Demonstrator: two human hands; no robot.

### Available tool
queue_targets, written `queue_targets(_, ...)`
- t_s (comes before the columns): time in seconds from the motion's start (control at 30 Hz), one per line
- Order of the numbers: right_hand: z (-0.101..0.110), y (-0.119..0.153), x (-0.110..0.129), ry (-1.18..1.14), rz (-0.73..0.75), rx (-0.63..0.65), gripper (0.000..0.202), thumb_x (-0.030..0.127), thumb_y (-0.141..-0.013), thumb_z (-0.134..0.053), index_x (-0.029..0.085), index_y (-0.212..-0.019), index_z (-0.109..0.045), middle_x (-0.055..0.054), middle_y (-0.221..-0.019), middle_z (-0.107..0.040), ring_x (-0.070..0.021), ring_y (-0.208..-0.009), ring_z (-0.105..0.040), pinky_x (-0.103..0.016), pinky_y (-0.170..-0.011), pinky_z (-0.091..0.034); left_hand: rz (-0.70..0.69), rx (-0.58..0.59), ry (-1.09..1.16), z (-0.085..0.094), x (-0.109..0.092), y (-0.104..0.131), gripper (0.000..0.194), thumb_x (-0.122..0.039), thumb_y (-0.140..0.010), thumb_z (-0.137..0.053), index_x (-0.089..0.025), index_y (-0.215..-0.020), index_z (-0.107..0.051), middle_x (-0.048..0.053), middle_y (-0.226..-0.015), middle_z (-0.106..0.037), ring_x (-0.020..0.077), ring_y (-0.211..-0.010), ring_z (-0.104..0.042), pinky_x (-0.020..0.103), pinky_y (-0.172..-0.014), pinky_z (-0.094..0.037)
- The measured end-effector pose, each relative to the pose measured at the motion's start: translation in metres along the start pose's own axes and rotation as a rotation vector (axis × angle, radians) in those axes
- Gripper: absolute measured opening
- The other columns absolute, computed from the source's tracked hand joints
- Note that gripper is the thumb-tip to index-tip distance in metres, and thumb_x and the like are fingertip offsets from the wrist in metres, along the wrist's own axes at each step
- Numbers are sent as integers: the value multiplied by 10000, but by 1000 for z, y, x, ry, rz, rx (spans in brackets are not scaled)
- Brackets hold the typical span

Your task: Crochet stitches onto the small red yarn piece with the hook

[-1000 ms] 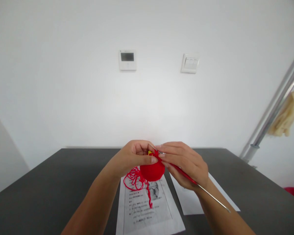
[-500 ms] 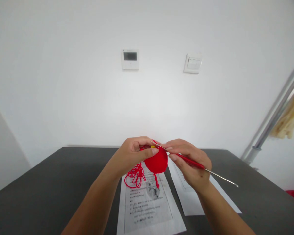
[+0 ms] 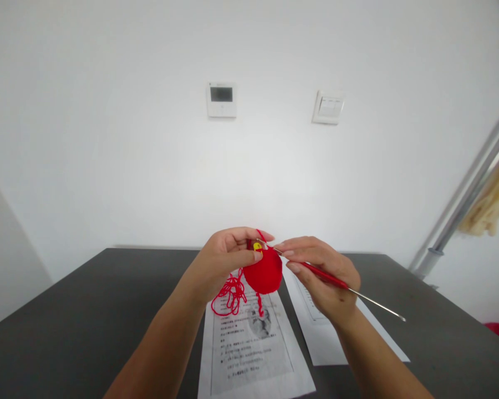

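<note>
Left hand (image 3: 228, 257) pinches red crochet piece (image 3: 266, 275), right hand (image 3: 329, 265) holds hook (image 3: 326, 276): keep working yarn (image 3: 261, 236) lightly, evenly taut.

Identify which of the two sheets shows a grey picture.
The left sheet: its grey picture is visible; no picture shows on the right sheet.

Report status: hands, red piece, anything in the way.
Left hand pinching red piece, yellow bit at its top. Right hand gripping hook, tip at left fingers. Loose yarn below left hand; nothing seen blocking hook.
</note>
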State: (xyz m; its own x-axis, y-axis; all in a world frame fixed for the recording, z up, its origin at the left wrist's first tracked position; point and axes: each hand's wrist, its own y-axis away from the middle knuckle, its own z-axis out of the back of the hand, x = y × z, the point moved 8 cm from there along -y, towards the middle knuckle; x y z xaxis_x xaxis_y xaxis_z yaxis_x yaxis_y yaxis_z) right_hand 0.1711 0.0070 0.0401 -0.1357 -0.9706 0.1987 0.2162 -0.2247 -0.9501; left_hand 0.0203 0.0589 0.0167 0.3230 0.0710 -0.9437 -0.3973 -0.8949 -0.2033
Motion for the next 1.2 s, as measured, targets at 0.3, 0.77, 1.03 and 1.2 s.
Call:
queue_targets(0.3,3,-5,-16,-309,-144,-27,122,193,-928,-696,256,-994,-777,-58,-1002,-816,-201,-928,-771,-357,-790,-654,6,7,-43,1,-1,1,278,-166,-627,-849,-140,-890,-762,34,-777,-756,142,-690,-666,255,-677,-506)
queue_targets(0.77,3,-6,-31,-490,-248,30,67,254,-927,-708,226,-957,-761,-65,-970,-820,-191,-898,-777,-341,-771,-659,34,49,-120,-2,0,1,270,-193,-645,-842,-142,-895,-752,37,-784,-740,150,-696,-649,285,-701,-496)
queue_targets(1.03,4,-5,-31,-484,-248,27,62,242,-926,-710,226,-960,-759,-58,-975,-818,-174,-905,-773,-316,-788,-652,44,73,-112,-1,0,1,299,-205,-650,-859,-141,-927,-766,45,-811,-746,149,-735,-659,269,-715,-501)
queue_targets(1.2,4,-5,-31,-460,-242,23,63,268,-925,-712,227,-946,-754,-60,-965,-819,-188,-900,-777,-336,-778,-659,38,82,-103,-2,-1,2,272,-204,-657,-856,-149,-909,-769,37,-799,-738,139,-724,-650,259,-705,-492)
